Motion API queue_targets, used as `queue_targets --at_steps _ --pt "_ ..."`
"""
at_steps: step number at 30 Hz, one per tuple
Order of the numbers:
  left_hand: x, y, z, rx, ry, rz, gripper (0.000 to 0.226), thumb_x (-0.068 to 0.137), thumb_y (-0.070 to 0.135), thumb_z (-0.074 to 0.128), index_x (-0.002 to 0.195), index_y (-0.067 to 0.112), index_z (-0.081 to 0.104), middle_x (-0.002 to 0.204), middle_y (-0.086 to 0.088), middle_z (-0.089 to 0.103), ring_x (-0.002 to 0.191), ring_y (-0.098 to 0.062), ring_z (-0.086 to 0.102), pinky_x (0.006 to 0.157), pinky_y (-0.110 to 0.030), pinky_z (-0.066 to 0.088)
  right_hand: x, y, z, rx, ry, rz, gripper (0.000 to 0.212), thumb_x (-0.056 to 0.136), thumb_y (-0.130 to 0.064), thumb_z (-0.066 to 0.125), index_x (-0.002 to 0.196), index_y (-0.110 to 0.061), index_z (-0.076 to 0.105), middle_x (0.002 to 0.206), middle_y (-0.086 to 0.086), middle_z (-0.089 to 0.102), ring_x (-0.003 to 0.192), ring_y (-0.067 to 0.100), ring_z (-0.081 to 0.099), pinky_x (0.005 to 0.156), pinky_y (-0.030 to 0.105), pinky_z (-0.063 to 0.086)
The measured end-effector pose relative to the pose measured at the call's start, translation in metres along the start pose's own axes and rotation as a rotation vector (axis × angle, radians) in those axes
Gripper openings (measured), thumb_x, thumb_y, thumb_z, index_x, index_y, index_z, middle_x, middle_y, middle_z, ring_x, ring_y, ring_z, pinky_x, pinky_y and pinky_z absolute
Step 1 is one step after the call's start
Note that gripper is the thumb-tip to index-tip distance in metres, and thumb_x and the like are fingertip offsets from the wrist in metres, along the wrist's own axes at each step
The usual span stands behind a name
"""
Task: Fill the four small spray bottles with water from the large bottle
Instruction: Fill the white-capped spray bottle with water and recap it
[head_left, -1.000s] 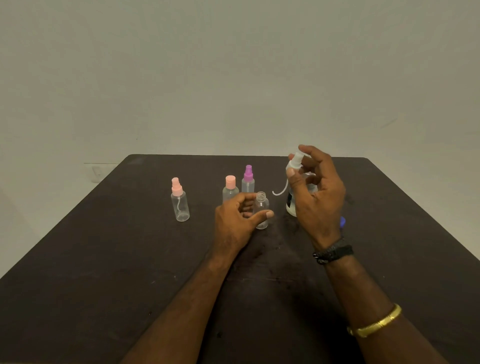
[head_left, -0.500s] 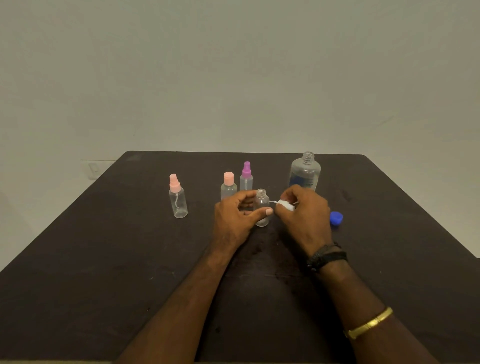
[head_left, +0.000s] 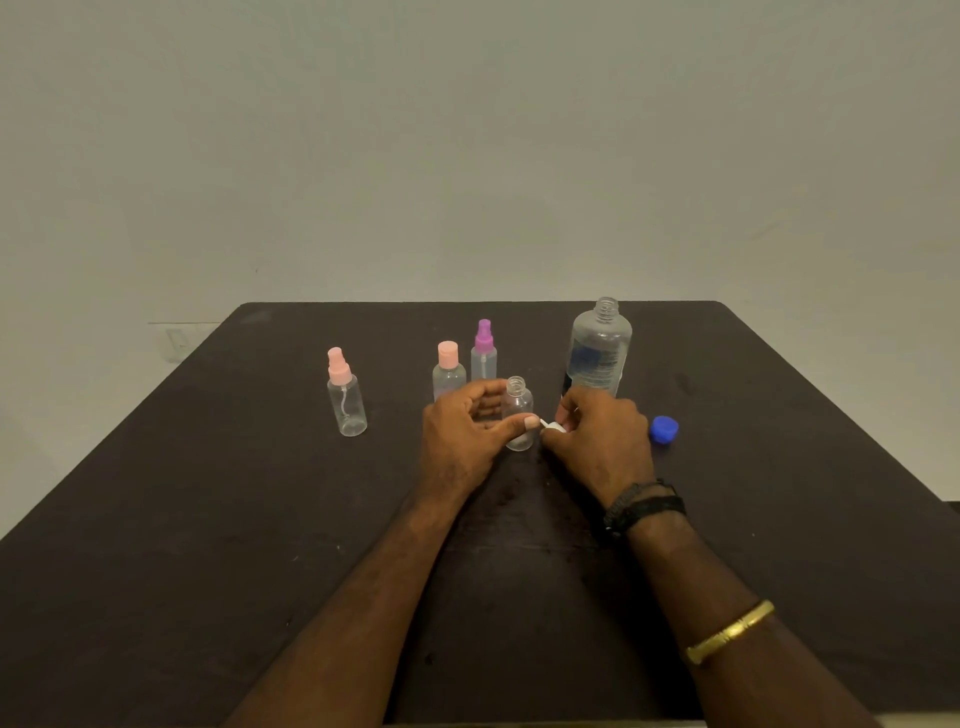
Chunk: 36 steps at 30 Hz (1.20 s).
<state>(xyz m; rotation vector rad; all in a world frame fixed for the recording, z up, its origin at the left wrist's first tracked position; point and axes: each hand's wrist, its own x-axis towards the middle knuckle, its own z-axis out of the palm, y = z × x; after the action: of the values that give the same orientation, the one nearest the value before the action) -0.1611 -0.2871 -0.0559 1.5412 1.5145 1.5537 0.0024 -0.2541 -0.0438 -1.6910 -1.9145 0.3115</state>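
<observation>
My left hand (head_left: 462, 441) grips a small clear bottle (head_left: 519, 410) with no top, standing upright mid-table. Just to its right, my right hand (head_left: 597, 441) holds a white spray top (head_left: 555, 427) low at the table surface. The large clear bottle (head_left: 597, 353) stands uncapped behind my right hand. Its blue cap (head_left: 664, 429) lies on the table to the right. Three more small bottles stand upright: one with a pink sprayer (head_left: 346, 395) at the left, one with a pink cap (head_left: 448, 371), and one with a purple sprayer (head_left: 483, 353).
Everything stands on a dark table (head_left: 208, 519) in front of a plain pale wall. A wall socket (head_left: 176, 340) shows past the table's far left corner.
My right hand came down from in front of the large bottle to the table beside the open small bottle, carrying the white spray top. My left hand stayed on the small bottle.
</observation>
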Motion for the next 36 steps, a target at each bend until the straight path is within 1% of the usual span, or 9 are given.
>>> queue_targets --at_steps 5,10,13,18,21,25,27,31,36 --pt "-0.001 0.002 0.000 0.008 0.000 0.000 0.056 0.073 0.029 0.091 0.122 0.010 0.072 0.110 -0.001 0.078 0.098 -0.007 0.075 0.088 -0.032 0.063 -0.001 -0.001 -0.001 -0.010 -0.011 0.003 0.015 0.083 -0.031 0.075 0.084 -0.026 0.061 0.081 -0.005 0.064 0.082 0.018 0.064 0.078 0.039 0.060" --pt "-0.003 0.006 0.002 0.021 0.003 0.024 0.055 0.074 0.026 0.091 0.123 0.010 0.071 0.112 0.000 0.077 0.098 -0.002 0.073 0.083 -0.014 0.058 -0.002 0.001 -0.002 0.011 0.006 -0.007 0.016 0.082 -0.035 0.076 0.084 -0.026 0.063 0.080 -0.008 0.065 0.082 0.017 0.065 0.077 0.039 0.060" --pt "-0.003 0.007 0.004 0.019 -0.001 0.021 0.055 0.074 0.025 0.091 0.124 0.010 0.071 0.111 0.000 0.076 0.096 0.000 0.072 0.080 -0.011 0.056 -0.003 0.002 -0.005 0.065 0.039 -0.024 0.018 0.080 -0.036 0.079 0.084 -0.026 0.064 0.076 -0.010 0.064 0.079 0.013 0.064 0.077 0.038 0.059" --pt "-0.003 0.007 0.005 -0.035 0.001 -0.017 0.055 0.072 0.022 0.092 0.121 0.008 0.071 0.107 0.000 0.078 0.097 -0.005 0.074 0.084 -0.018 0.060 -0.004 0.000 -0.018 0.253 0.418 -0.081 0.013 0.082 -0.025 0.079 0.087 -0.022 0.068 0.080 -0.010 0.064 0.072 0.009 0.062 0.072 0.041 0.060" --pt "-0.004 0.008 0.005 -0.033 -0.002 -0.019 0.055 0.072 0.022 0.092 0.120 0.009 0.071 0.107 0.000 0.077 0.097 -0.006 0.075 0.085 -0.020 0.060 -0.002 0.001 -0.023 0.301 0.543 -0.036 0.040 0.078 -0.027 0.083 0.111 -0.024 0.061 0.107 0.000 0.057 0.085 0.013 0.060 0.077 0.040 0.060" --pt "-0.004 0.009 0.005 -0.043 0.003 -0.026 0.056 0.071 0.023 0.093 0.121 0.008 0.071 0.107 0.000 0.077 0.096 -0.006 0.075 0.084 -0.019 0.060 0.006 0.008 -0.020 0.343 0.452 0.058 0.078 0.072 -0.036 0.087 0.138 -0.027 0.046 0.134 0.004 0.050 0.119 0.023 0.058 0.096 0.046 0.056" --pt "-0.004 0.009 0.005 -0.046 0.003 -0.024 0.056 0.071 0.023 0.093 0.120 0.007 0.071 0.106 -0.001 0.078 0.096 -0.007 0.075 0.085 -0.021 0.061 0.009 0.009 -0.018 0.343 0.370 0.094 0.089 0.072 -0.039 0.089 0.145 -0.023 0.042 0.141 0.006 0.053 0.127 0.024 0.056 0.101 0.046 0.054" --pt "-0.004 0.010 0.005 -0.044 -0.003 -0.015 0.054 0.072 0.022 0.092 0.120 0.008 0.071 0.106 0.000 0.078 0.095 -0.004 0.074 0.083 -0.018 0.059 0.012 0.009 -0.012 0.348 0.319 0.073 0.079 0.073 -0.040 0.089 0.137 -0.026 0.046 0.127 -0.001 0.065 0.115 0.022 0.064 0.094 0.045 0.056" --pt "-0.004 0.010 0.006 -0.048 -0.007 -0.011 0.053 0.072 0.022 0.092 0.119 0.009 0.071 0.105 0.000 0.078 0.095 -0.005 0.075 0.083 -0.018 0.060 0.015 0.009 -0.009 0.394 0.332 0.069 0.074 0.075 -0.035 0.088 0.134 -0.027 0.045 0.123 -0.003 0.068 0.109 0.021 0.067 0.092 0.043 0.056"
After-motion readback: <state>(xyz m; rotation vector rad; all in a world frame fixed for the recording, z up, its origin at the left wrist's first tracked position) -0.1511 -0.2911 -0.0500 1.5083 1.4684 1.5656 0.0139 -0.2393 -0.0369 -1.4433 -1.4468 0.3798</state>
